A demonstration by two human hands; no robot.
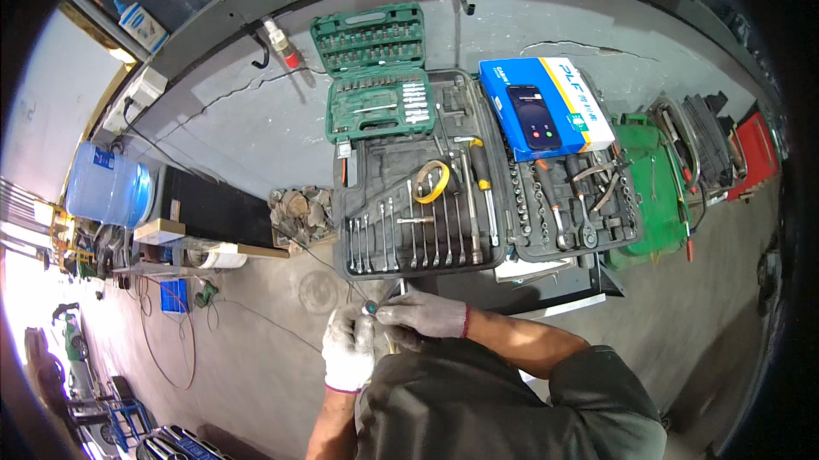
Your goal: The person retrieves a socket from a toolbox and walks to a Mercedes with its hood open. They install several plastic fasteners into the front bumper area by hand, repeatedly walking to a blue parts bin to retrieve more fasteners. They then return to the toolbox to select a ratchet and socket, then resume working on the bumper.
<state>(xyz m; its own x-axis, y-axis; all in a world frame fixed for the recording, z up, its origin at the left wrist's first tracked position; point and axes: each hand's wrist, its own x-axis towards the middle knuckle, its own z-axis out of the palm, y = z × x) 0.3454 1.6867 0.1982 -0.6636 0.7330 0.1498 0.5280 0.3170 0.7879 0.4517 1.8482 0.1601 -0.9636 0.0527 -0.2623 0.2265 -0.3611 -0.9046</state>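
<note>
Both my hands, in pale work gloves, meet in front of my body below the tool case. My left hand (pixel 349 349) has its fingers closed around a small dark round piece with a teal spot (pixel 371 308). From the other side my right hand (pixel 423 315) pinches the same piece. Its exact kind is too small to make out, and the gloves cover part of it. A thin dark line runs up and left from near the fingertips; I cannot tell whether it joins the piece.
Ahead lies an open black tool case (pixel 409 242) with wrenches, a screwdriver (pixel 482 171) and yellow tape (pixel 431 182). A green socket set (pixel 375 110) stands open behind. A phone (pixel 529 116) rests on a blue box (pixel 503 76). At the right is a green case (pixel 648 178).
</note>
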